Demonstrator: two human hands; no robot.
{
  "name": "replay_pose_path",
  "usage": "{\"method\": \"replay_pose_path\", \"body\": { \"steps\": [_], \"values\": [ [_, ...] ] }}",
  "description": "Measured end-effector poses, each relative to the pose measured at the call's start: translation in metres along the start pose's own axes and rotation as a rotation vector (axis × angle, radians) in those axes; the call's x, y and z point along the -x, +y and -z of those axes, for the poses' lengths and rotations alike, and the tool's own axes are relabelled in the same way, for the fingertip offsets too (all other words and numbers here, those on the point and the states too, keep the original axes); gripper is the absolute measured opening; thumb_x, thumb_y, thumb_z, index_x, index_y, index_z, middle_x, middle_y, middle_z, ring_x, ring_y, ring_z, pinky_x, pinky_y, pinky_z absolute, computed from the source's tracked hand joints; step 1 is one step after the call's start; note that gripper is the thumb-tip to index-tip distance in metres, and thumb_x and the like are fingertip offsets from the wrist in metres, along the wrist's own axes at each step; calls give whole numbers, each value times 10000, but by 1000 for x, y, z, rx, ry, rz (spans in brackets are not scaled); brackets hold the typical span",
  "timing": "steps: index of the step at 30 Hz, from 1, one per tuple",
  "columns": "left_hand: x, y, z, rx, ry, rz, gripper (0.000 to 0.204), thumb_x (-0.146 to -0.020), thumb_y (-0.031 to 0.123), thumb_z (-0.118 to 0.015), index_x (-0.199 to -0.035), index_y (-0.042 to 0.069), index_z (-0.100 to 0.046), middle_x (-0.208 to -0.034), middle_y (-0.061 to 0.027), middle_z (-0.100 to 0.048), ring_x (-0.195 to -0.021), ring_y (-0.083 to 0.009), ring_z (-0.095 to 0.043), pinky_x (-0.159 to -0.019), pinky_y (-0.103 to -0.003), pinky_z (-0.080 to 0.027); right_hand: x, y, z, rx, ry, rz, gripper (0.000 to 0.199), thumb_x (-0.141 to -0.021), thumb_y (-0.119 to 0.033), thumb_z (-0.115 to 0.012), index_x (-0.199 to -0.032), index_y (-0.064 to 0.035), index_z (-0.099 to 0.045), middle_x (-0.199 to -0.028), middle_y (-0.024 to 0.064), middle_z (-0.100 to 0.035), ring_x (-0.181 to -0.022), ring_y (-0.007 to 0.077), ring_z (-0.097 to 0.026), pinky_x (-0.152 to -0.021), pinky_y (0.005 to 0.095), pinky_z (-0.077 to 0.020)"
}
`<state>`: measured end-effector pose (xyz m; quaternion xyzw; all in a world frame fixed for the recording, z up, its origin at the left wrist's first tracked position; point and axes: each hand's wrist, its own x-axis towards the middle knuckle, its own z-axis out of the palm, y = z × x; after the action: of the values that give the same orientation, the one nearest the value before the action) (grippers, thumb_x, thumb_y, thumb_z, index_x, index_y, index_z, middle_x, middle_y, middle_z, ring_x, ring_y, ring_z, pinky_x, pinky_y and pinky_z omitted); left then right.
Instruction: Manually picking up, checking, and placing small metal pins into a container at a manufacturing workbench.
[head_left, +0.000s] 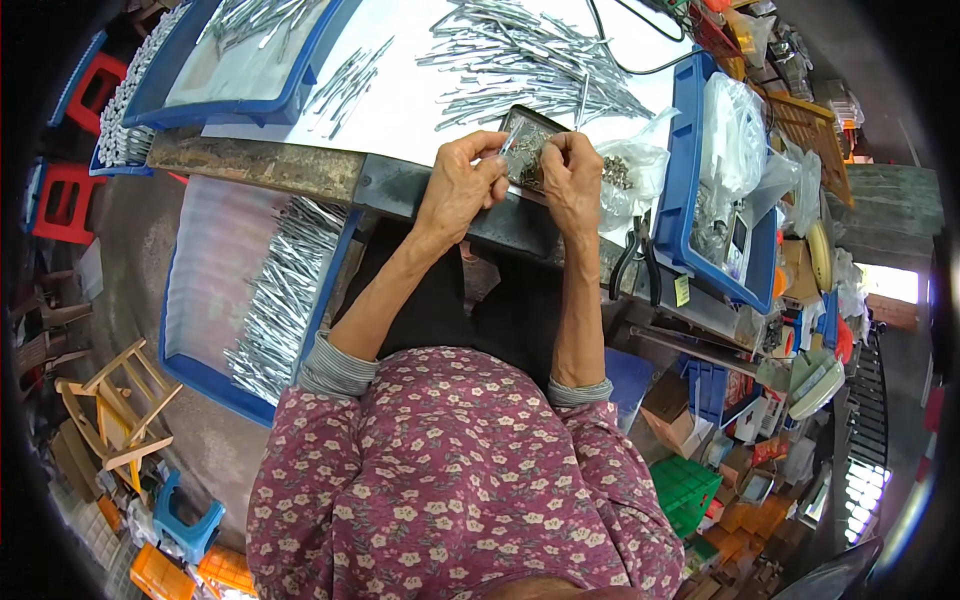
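My left hand (463, 188) pinches a slim silvery metal piece (511, 137) between thumb and fingertips, above a small dark tray (522, 110) of tiny metal parts. On the tray's right side, my right hand (573, 183) has its fingers closed together. A thin metal strip (584, 98) points up from its fingertips, but I cannot make out whether it is gripped or lies behind them. Beyond both hands, a large heap of similar long metal strips (520, 55) spreads over the white tabletop (405, 105). A clear plastic bag (645, 165) with small brownish metal parts sits beside my right hand.
Black-handled pliers (637, 262) hang over the table's front edge. A blue crate (668, 215) of plastic bags stands at right. A smaller group of strips (350, 85) lies left. Below, a blue bin (185, 368) holds many strips. A wooden stool (125, 410) stands at lower left.
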<state>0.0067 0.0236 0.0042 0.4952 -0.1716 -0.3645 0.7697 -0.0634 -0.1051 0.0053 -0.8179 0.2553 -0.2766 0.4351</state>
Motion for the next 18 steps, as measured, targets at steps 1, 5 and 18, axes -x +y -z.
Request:
{"method": "replay_pose_path", "body": {
  "steps": [1,5,18],
  "values": [
    [-3,0,-2,-13,-5,-11,247,-827,24,-493,-1050,-76,-532,-693,-22,-516,-531,-47,-467,-426,-158,-345,1,-2,1,0,1,-1,125,-801,-66,-489,-790,56,-510,-613,131,-540,-512,207,-516,-485,331,-416],
    [-11,-1,-11,-23,15,-57,272,-783,15,-476,-1017,-109,-540,-614,-35,-529,-484,-63,-482,-417,-187,-366,4,-12,5,-358,-34,-170,121,-811,-75,-510,-777,40,-526,-591,47,-525,-486,92,-466,-455,224,-381],
    [-14,-2,-12,-30,-37,-45,244,-832,21,-495,-1055,-72,-526,-728,-25,-527,-532,-43,-484,-424,-142,-361,5,-12,10,-669,-94,-251,85,-810,-59,-533,-824,24,-528,-635,-11,-480,-493,36,-384,-426,183,-288]
  ]
}}
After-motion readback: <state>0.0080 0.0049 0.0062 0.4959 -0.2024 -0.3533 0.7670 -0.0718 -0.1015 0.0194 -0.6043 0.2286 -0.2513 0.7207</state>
